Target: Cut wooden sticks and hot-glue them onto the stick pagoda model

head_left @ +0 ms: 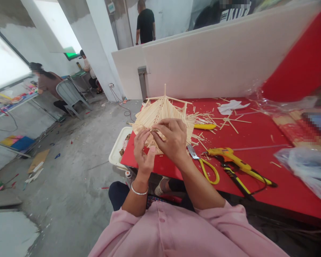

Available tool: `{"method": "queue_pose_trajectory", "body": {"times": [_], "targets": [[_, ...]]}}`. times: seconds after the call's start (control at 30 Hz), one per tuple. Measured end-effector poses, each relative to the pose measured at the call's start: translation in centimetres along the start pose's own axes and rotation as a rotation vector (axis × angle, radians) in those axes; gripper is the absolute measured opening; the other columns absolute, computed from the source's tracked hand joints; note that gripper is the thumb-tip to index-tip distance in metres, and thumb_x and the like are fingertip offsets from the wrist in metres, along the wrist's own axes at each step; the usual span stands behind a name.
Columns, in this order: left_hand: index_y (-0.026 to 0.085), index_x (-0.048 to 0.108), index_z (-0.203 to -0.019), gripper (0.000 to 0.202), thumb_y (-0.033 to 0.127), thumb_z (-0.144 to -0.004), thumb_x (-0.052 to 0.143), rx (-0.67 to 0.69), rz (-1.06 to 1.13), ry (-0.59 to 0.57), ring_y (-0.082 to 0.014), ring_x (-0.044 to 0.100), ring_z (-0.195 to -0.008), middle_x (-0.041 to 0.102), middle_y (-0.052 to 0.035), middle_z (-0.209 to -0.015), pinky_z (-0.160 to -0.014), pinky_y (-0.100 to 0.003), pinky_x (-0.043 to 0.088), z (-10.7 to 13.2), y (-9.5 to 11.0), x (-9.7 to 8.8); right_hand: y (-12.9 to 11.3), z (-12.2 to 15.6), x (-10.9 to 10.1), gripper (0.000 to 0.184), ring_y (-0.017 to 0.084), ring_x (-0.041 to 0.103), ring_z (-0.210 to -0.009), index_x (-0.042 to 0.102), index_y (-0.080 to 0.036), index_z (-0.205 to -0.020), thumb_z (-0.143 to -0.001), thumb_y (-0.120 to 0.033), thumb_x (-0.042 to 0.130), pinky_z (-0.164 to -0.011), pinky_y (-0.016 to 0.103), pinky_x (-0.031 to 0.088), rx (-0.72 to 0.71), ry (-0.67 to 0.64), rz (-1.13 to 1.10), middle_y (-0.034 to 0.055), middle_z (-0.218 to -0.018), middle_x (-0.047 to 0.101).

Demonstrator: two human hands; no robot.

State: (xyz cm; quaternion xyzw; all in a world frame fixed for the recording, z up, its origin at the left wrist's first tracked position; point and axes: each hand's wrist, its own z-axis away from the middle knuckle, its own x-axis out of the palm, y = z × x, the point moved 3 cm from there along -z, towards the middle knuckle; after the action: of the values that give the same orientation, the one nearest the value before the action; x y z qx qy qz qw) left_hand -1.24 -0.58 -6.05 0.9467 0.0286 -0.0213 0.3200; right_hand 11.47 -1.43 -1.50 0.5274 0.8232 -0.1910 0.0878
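A roof-shaped model made of many thin wooden sticks [163, 112] rests on the near left corner of the red table [256, 150]. My left hand [143, 151] curls its fingers round the model's lower left edge. My right hand [171, 139] lies over the model's front, fingers bent and pinching a stick at its edge next to the left fingertips. Both hands hold the model.
Yellow-handled scissors [205, 166], a yellow glue gun [235, 162] and a yellow-black tool lie to the right of my hands. Loose sticks [230, 123] scatter behind. A white tray [117, 148] sits off the table's left edge. Plastic bags lie at right. People sit and stand in the background.
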Motion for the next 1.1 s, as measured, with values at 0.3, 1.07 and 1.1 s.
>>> {"method": "queue_pose_trajectory", "body": {"times": [0.3,1.07,1.1], "targets": [[0.025,0.059,-0.135,0.042,0.034,-0.094,0.055,0.000,0.017,0.007,-0.0289,0.053,-0.132,0.061,-0.0097,-0.137,-0.114,-0.055,0.042,0.02,0.02,0.01,0.28,0.18,0.27,0.011,0.019,0.056,-0.093,0.073,-0.025,-0.093,-0.088,-0.032,0.067,-0.086,0.036,0.041,0.046,-0.051,-0.001,0.0039,-0.098,0.068],[0.025,0.058,-0.136,0.043,0.034,-0.094,0.055,0.006,0.015,0.004,-0.0287,0.053,-0.132,0.060,-0.0097,-0.137,-0.113,-0.054,0.043,-0.03,0.11,0.04,0.16,0.08,0.22,0.010,0.018,0.056,-0.092,0.073,-0.024,-0.092,-0.088,-0.031,0.067,-0.085,0.036,0.041,0.034,-0.034,0.005,0.0036,-0.097,0.068],[0.026,0.058,-0.137,0.043,0.033,-0.094,0.056,0.007,0.021,0.005,-0.0286,0.053,-0.132,0.060,-0.0095,-0.137,-0.113,-0.054,0.042,-0.02,0.11,0.05,0.19,0.09,0.26,0.010,0.018,0.056,-0.092,0.073,-0.024,-0.092,-0.088,-0.031,0.067,-0.085,0.036,0.041,0.039,-0.039,0.003,0.0035,-0.097,0.068]]}}
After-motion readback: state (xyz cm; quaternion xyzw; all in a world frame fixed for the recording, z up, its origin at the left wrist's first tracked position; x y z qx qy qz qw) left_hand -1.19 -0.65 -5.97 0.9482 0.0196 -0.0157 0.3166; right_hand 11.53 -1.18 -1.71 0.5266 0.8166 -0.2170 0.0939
